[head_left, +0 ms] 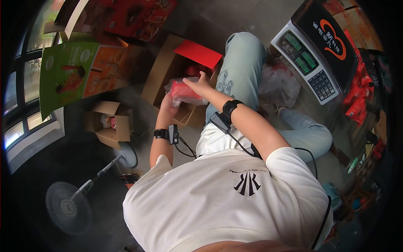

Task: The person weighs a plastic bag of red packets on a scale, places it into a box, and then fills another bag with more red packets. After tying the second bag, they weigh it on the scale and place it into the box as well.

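Over an open cardboard box [161, 71] with a red flap, both hands hold a red item in clear plastic [184, 90]. My left hand [168, 105] has its fingers round the near left end of the package. On the right and upper side of the package rests my right hand [200, 86], its thumb and fingers closed on the plastic. More red items lie inside the box, partly hidden behind the package and my right hand.
A digital scale [308, 59] stands at the upper right beside a clear plastic bag [279, 86]. At the left are a smaller open box [110, 126], a fan [68, 207] and a green and orange carton [67, 75]. Red packets [359, 92] lie at the far right.
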### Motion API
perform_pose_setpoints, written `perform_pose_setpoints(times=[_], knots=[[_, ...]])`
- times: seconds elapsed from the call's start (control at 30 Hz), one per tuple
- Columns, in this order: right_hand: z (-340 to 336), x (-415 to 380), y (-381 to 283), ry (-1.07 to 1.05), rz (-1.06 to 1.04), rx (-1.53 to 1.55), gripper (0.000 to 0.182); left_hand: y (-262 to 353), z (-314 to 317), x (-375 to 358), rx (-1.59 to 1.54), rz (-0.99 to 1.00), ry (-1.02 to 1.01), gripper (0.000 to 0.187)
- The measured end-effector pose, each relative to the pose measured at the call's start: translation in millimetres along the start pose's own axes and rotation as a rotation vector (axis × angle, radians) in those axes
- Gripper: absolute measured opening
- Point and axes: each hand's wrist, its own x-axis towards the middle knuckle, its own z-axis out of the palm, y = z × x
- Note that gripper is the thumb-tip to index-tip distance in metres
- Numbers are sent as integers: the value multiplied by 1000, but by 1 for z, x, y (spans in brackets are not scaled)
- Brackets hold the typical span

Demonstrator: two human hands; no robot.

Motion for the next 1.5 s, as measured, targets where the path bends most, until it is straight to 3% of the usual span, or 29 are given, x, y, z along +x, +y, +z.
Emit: perform_pose_setpoints(times=[0.1,0.17,0.23,0.33,0.43,0.5,0.57,0.63,0.67,0.73,0.83,0.9,0.97,1.03,1.17,1.23,1.3,1.33,1.37,1.43,1.5], knots=[[2,4,5,23,-20,0,105,17,-3,1,-45,25,77,15],[0,2,6,25,-32,-20,101,30,-7,-2,65,-12,303,11],[-6,-2,11,-98,-295,-77,86,37,-3,-10,161,-15,298,10],[-5,-2,14,-170,-353,-57,72,45,12,-21,256,-23,348,12],[-1,-4,16,-87,-475,-92,66,60,23,-32,362,130,330,13],[-8,-15,10,-134,-488,11,65,89,50,-57,745,366,338,13],[-26,-28,-7,-184,-501,106,64,115,99,-90,939,619,263,15],[-61,-50,-33,-409,-349,474,62,123,156,-118,682,783,105,15],[-88,-67,-53,-437,-302,500,61,119,185,-129,681,784,94,15],[-128,-69,-61,-603,-248,699,57,105,244,-144,656,922,-296,16],[-186,-67,-50,-780,-332,1060,56,79,309,-148,630,692,-788,15],[-225,-78,-35,-681,-588,1249,60,73,314,-106,563,261,-1119,15],[-282,-117,-30,-524,-657,1260,69,42,350,-111,761,264,-1126,12],[-323,-150,4,-375,-676,1159,74,18,376,-91,885,103,-1374,12],[-365,-210,76,-165,-620,965,83,-46,392,-67,926,-83,-1289,20],[-365,-233,89,-112,-614,928,86,-73,391,-54,1159,241,-1029,19],[-360,-254,83,-41,-745,910,105,-75,399,-52,1294,343,-1006,20],[-360,-262,80,6,-694,918,117,-74,404,-57,1375,458,-996,20],[-361,-263,84,6,-696,914,117,-73,407,-60,1455,577,-978,21],[-361,-262,89,260,-714,737,117,-74,405,-55,1446,659,-1015,20],[-368,-262,83,275,-708,698,108,-67,411,-66,1662,765,-1057,17]])
